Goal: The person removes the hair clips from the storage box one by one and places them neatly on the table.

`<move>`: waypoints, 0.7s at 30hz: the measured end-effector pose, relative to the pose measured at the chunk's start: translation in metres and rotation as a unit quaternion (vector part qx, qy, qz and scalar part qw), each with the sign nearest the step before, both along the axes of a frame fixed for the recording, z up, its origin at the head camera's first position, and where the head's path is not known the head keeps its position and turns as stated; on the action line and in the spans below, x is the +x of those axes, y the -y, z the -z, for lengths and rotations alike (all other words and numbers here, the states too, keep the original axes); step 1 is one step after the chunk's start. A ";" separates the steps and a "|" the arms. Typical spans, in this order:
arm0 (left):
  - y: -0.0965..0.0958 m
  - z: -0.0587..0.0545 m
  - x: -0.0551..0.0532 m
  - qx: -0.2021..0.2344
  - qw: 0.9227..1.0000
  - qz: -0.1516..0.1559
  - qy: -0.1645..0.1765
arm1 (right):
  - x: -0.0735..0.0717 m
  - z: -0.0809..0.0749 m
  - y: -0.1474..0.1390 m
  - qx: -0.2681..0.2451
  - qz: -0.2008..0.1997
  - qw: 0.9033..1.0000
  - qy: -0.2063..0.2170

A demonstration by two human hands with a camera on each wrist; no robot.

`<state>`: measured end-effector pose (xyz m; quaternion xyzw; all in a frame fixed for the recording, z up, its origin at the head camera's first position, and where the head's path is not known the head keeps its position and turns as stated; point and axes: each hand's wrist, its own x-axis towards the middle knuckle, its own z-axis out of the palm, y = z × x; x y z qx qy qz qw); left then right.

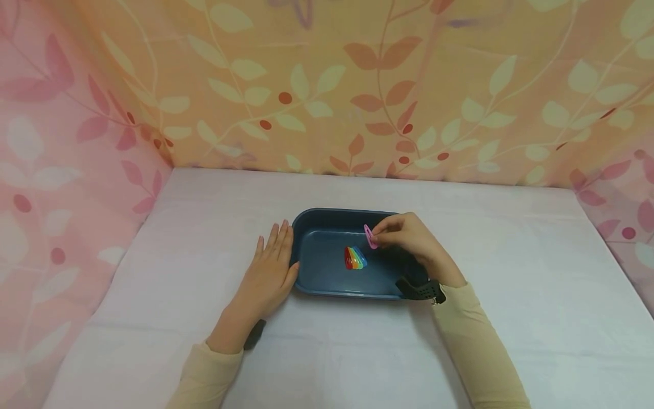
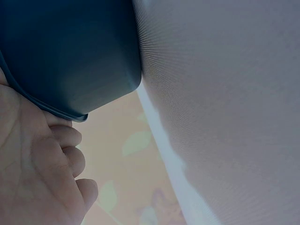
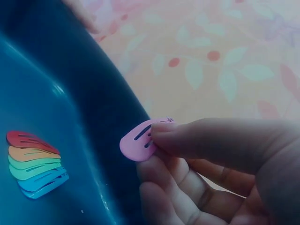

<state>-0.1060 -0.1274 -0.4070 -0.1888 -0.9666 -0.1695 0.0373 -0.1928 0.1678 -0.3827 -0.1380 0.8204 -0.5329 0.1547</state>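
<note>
A pink snap hair clip (image 3: 136,143) is pinched between the thumb and fingers of my right hand (image 1: 409,236), held over the right part of a dark blue tray (image 1: 322,284). On the tray floor lies a fan of several hair clips (image 1: 355,258), overlapping in red, orange, yellow, green and blue. In the right wrist view these fanned clips (image 3: 35,164) sit left of the pink one. My left hand (image 1: 268,272) rests with straight fingers along the tray's left rim. The left wrist view shows the palm (image 2: 33,159) against the rim, beside the tray's outer wall (image 2: 93,61).
The tray stands on a white cloth-covered table (image 1: 327,352). Behind it hangs an orange curtain (image 1: 317,74) with a leaf print, and pink leaf-print cloth (image 1: 51,199) closes off the left side. A dark strap (image 1: 421,289) circles the right wrist.
</note>
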 end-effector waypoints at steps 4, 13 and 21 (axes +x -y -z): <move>0.000 -0.001 0.001 0.001 1.000 0.000 0.002 | 0.003 -0.002 -0.002 -0.003 0.009 1.000 -0.003; 0.000 -0.002 0.001 -0.002 1.000 0.001 0.007 | 0.008 -0.006 -0.007 -0.021 0.017 1.000 -0.010; 0.000 -0.003 0.000 -0.003 1.000 -0.001 0.007 | 0.010 -0.005 -0.012 -0.064 0.025 0.998 -0.007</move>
